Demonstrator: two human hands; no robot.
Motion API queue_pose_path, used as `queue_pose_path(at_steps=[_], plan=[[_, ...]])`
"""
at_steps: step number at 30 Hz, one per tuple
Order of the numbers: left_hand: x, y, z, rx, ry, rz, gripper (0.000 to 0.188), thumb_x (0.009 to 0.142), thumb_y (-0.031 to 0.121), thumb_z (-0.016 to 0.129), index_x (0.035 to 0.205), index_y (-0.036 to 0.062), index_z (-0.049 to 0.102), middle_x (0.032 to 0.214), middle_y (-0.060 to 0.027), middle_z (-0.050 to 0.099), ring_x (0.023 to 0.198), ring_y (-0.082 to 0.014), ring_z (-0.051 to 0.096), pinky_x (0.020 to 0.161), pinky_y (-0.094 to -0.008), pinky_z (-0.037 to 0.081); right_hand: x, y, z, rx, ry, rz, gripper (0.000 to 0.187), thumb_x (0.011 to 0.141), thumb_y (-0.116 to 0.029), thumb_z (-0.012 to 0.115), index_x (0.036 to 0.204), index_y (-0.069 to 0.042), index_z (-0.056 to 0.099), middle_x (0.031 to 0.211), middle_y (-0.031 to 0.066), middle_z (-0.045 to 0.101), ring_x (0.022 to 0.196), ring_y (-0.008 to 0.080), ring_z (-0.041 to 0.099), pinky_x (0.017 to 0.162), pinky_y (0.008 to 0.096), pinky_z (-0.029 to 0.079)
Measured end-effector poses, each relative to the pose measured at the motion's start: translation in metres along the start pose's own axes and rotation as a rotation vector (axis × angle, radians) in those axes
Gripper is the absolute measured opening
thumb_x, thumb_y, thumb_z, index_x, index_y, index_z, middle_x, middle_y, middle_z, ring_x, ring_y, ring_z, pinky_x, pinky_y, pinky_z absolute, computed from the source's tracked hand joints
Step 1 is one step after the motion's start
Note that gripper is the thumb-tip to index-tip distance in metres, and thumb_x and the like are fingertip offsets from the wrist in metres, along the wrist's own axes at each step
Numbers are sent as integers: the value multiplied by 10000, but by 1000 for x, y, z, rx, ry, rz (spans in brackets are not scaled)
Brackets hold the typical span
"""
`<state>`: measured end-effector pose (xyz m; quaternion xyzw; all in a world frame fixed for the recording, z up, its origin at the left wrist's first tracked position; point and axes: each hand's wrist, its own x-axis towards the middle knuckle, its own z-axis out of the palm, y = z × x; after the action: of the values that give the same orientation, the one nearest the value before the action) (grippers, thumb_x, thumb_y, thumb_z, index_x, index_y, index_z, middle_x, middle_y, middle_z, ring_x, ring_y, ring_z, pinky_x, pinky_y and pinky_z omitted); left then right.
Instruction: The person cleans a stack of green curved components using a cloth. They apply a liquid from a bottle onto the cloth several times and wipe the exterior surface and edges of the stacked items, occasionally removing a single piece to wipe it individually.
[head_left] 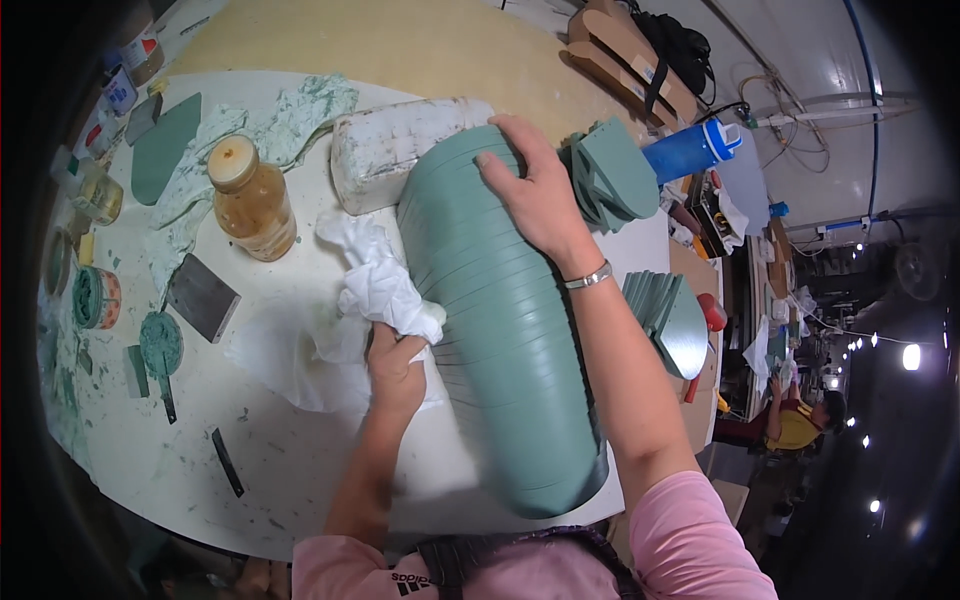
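Note:
A large rounded green form (490, 330) with fine grooves across it lies lengthwise before me on the white tabletop. In my left hand (397, 375) is a bunched white cloth (378, 285), pressed against the form's left side. Its loose folds trail onto the table. My right hand (540, 195), a metal band at the wrist, rests over the form's far right end with thumb and fingers apart. Just past the far end, a paint-smeared whitish block (385, 150) touches or nearly touches the form; I cannot tell which.
Left of the cloth stand a capped bottle of amber liquid (255, 205) and a dark grey block (203, 297). A green-coated spreader (161, 345) and a black strip (227, 463) lie nearer. Stacked green pieces (612, 175) and a blue bottle (690, 150) are at right. Another person (800, 420) works farther off.

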<state>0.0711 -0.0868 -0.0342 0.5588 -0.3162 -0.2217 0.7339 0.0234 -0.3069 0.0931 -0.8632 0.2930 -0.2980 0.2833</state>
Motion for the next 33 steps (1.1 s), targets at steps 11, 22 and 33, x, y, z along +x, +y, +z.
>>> queue_pose_path(at_steps=[11,22,33], plan=[[0,0,-3,165,-74,177,214,775,-120,609,936,-40,726,1150,-178,622,1073,-349,606,931,-371,478,-3,3,-3,11,3,-2,455,886,-231,684,1223,59,583,1186,208,616,1106,370,574,997,389,449],[-6,29,2,207,-175,291,287,673,-121,613,899,-17,755,1136,-216,647,1091,-413,605,1000,-461,447,-3,-7,1,1,-6,-5,453,887,-227,695,1227,53,592,1200,193,622,1113,346,585,997,374,458],[16,47,12,299,-185,471,303,614,-49,597,860,16,761,1045,-189,655,1011,-404,597,884,-459,466,-1,-4,4,22,-2,-30,464,882,-230,699,1241,46,598,1227,198,616,1152,350,575,1025,380,450]])
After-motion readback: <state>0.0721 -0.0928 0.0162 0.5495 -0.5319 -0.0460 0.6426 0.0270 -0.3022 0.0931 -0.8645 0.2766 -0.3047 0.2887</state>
